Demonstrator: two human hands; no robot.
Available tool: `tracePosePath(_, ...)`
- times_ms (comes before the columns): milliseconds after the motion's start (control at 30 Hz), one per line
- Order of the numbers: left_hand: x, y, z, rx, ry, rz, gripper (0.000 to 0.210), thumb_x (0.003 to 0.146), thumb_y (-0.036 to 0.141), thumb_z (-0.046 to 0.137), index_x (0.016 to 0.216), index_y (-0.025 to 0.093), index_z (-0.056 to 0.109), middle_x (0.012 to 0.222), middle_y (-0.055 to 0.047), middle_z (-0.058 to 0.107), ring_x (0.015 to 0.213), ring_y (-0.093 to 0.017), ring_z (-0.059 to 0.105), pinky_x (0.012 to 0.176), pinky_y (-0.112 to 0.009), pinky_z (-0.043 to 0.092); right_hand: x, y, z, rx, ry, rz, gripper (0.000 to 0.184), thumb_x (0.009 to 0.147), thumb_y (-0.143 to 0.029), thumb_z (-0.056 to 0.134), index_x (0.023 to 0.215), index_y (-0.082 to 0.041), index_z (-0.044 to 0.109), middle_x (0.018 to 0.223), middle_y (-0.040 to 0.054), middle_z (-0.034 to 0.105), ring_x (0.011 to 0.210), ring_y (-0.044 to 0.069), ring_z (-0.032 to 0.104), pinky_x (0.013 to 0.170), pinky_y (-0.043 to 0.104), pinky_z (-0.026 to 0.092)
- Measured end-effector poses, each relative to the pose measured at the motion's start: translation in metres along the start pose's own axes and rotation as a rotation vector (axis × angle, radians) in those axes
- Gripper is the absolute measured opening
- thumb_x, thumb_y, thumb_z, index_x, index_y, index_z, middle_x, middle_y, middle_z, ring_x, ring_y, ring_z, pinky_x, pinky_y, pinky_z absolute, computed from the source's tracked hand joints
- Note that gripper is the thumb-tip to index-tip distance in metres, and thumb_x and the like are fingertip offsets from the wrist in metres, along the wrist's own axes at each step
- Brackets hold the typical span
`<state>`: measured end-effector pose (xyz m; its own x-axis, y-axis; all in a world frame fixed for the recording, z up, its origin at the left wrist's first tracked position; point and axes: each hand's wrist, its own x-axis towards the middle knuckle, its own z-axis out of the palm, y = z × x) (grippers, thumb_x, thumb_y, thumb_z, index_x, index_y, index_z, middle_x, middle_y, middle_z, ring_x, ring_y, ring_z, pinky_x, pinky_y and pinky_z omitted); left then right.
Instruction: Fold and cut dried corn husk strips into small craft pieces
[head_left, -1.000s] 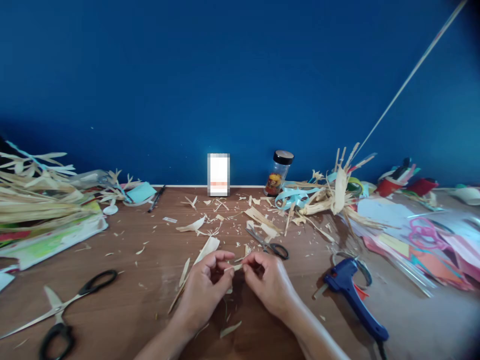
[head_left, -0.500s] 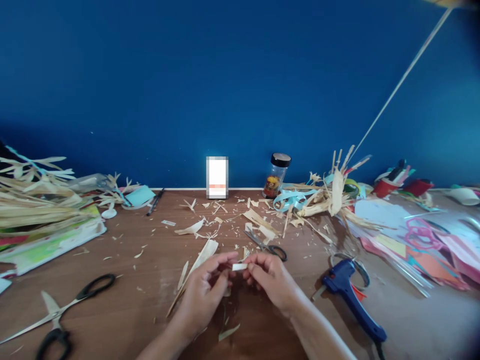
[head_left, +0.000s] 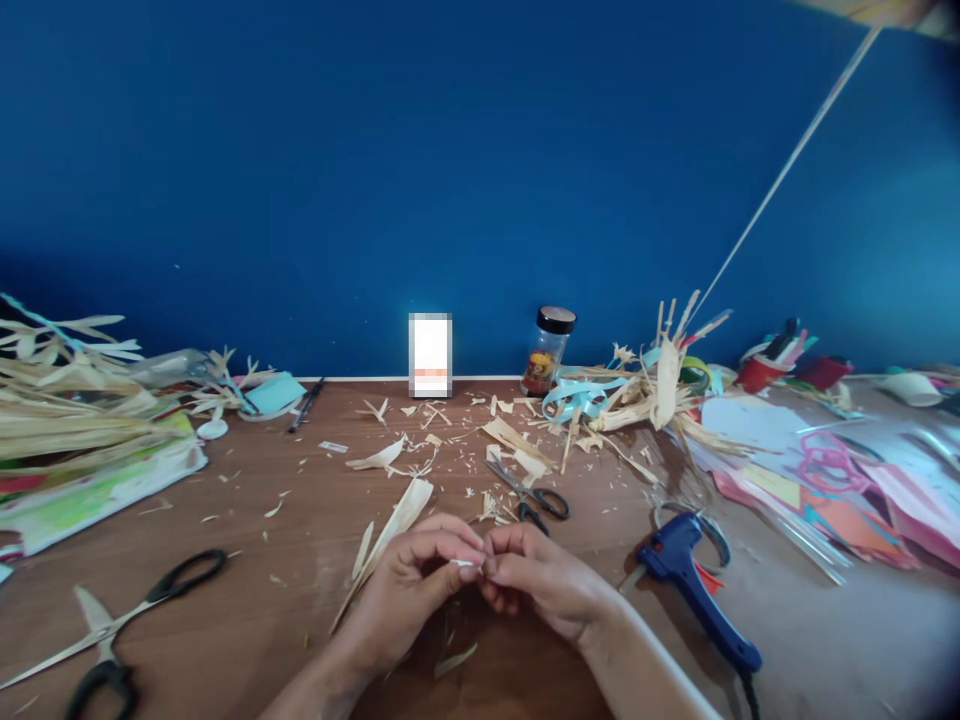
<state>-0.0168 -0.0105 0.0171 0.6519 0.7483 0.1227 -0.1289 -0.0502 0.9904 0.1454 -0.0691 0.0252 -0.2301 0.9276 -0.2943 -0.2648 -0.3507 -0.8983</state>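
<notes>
A small white strip (head_left: pixel 463 563) sits between the fingertips of both hands, above the front middle of the table; only a sliver of it shows. My left hand (head_left: pixel 416 575) is closed, pinching the strip between thumb and fingers. From the other side, my right hand (head_left: pixel 544 580) is closed on it too, its fingertips touching those of the left. Just beyond the hands lie small black-handled scissors (head_left: pixel 529 490). Long pale dried husk pieces (head_left: pixel 397 520) rest beside the left hand.
Large open scissors (head_left: pixel 105 635) lie at front left. On the right are a blue glue gun (head_left: pixel 694 575) with its cord and a tape roll. A black-lidded jar (head_left: pixel 549 350) stands by the blue wall. Husk scraps cover the table; dried husks (head_left: pixel 75 440) pile up at left.
Both hands have come together and dipped slightly. The left fingers have closed on the strip, which is now mostly covered. The view has shifted a little to the right.
</notes>
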Motion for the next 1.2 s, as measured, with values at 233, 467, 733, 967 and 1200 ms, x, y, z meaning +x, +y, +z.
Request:
tracePosePath(233,-0.004,-0.001,0.002,-0.4,-0.039,-0.067,0.006,0.07,0.015,0.065,0.066,0.02,0.066,0.072,-0.001,0.06,0.064,-0.01,0.053,0.059,-0.021,0.041,-0.001,-0.001,-0.001,-0.017,-0.023,0.004,0.013,0.068,-0.025,0.061,0.066,-0.013,0.057,0.056,-0.0023,0.056,0.045,0.004,0.045,0.046,0.016,0.032)
tracePosePath(467,0.001,0.0,-0.003,-0.666,0.325,-0.212,0.004,0.069,0.019,0.067,0.07,0.017,0.063,0.07,0.003,0.055,0.06,-0.004,0.048,0.049,-0.013,0.038,0.006,-0.002,0.004,-0.161,0.224,-0.233,0.013,0.078,-0.029,0.053,0.078,-0.016,0.056,0.063,-0.0027,0.054,0.052,0.006,0.045,0.046,0.016,0.03)
tracePosePath(733,0.003,-0.005,0.0,-0.502,0.291,-0.341,0.016,0.07,0.022,0.067,0.083,0.014,0.065,0.064,0.002,0.057,0.054,-0.002,0.05,0.053,-0.012,0.042,0.011,0.005,0.021,-0.279,0.2,-0.34,0.018,0.077,-0.032,0.057,0.075,-0.014,0.054,0.063,-0.0022,0.053,0.056,0.008,0.044,0.054,0.019,0.035)
tracePosePath(967,0.003,-0.004,0.002,-0.501,0.256,-0.322,0.017,0.074,0.022,0.062,0.088,0.014,0.065,0.065,0.001,0.058,0.056,-0.004,0.05,0.053,-0.014,0.042,0.014,0.007,0.016,-0.243,0.242,-0.243,0.022,0.076,-0.034,0.055,0.067,-0.015,0.051,0.057,-0.0023,0.053,0.05,0.007,0.042,0.048,0.018,0.031)
tracePosePath(1200,-0.001,-0.001,0.005,-0.475,0.169,-0.304,0.028,0.075,0.019,0.061,0.102,0.019,0.061,0.076,0.0,0.059,0.06,-0.006,0.051,0.056,-0.017,0.043,0.012,0.009,0.012,-0.021,0.212,-0.151,0.02,0.073,-0.032,0.058,0.066,-0.015,0.049,0.054,-0.0043,0.051,0.044,0.004,0.039,0.043,0.017,0.025)
